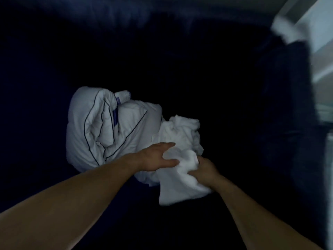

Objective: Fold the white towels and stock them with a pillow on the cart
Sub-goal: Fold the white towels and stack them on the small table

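Observation:
A white pillow (100, 130) with thin dark piping lies crumpled on a very dark surface, left of centre. A heap of white towels (182, 134) is bunched against its right side. My right hand (203, 170) grips a fold of one white towel (180, 186), which hangs down toward me. My left hand (158, 156) rests flat on the same towel where it meets the heap, fingers straight and thumb spread. No cart is visible.
The dark blue surface (54, 177) fills nearly the whole view and its edges are lost in shadow. A blurred pale frame or wall (322, 51) runs down the right edge. A small pale label or bottle-like shape (124, 95) pokes out above the pillow.

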Motion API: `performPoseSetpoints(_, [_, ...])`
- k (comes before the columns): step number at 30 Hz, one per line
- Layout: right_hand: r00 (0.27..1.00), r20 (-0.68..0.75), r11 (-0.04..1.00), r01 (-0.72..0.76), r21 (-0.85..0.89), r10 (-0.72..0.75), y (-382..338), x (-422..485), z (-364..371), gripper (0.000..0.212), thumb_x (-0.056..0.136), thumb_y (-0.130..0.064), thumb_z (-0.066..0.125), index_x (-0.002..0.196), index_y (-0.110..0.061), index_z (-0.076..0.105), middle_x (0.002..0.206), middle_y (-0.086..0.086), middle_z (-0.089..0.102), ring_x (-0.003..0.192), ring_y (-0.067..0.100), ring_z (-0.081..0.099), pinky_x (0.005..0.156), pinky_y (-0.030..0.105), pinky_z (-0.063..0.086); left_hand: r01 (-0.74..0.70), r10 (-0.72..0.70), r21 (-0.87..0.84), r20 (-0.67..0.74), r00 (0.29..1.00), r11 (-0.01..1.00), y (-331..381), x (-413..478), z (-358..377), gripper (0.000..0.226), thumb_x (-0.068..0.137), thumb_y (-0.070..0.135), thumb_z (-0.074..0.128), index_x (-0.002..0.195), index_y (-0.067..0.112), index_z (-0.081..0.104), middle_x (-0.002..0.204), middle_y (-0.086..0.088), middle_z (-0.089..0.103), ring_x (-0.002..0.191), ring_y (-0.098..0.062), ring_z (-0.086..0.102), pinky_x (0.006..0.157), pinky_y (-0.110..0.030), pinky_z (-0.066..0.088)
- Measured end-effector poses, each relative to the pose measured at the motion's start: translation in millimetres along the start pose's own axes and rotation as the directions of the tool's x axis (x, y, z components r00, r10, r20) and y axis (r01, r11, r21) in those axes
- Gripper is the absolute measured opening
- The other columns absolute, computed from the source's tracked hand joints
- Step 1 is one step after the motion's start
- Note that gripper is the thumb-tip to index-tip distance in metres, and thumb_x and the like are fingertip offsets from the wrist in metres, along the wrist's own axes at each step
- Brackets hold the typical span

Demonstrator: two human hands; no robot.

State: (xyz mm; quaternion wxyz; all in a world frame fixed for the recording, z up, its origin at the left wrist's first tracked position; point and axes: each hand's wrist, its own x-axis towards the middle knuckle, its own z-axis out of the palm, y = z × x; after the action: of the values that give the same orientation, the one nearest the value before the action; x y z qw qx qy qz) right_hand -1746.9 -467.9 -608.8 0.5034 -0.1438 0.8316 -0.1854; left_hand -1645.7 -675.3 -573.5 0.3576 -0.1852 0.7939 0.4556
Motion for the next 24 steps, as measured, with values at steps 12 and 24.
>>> performPoseSetpoints(12, [0.817, -0.443, 0.832, 0.503, 0.235, -0.369, -121.7, -233.7, -204.4, 0.041, 0.087, -0.026, 0.073, 0.125, -0.030, 0.057, 0.101, -0.011, 0.066, 0.093, 0.011, 0.065, 0.066, 0.023, 0.049, -0.530, 0.511, -0.014, -0.241, 0.825, 0.848, 234.6, -160.1, -52.6, 0.106, 0.059, 0.030, 0.093, 0.129, 0.074, 0.025, 0.128, 0.045, 0.045, 0.121, 0.019, 0.044, 0.083, -0.009, 0.050])
performPoseSetpoints(24, [0.376, -0.621, 0.360, 0.919, 0.159, -0.688, -99.8, -463.1, -294.1, 0.060, 0.061, -0.059, 0.080, 0.117, -0.049, 0.061, 0.113, -0.020, 0.069, 0.104, 0.005, 0.068, 0.076, 0.023, 0.056, -0.635, 0.396, 0.057, -0.824, 0.406, 0.771, 426.2, -286.3, -20.9, 0.043, 0.063, 0.034, 0.089, 0.098, 0.042, 0.065, 0.087, 0.022, 0.071, 0.086, 0.004, 0.067, 0.062, -0.010, 0.051])
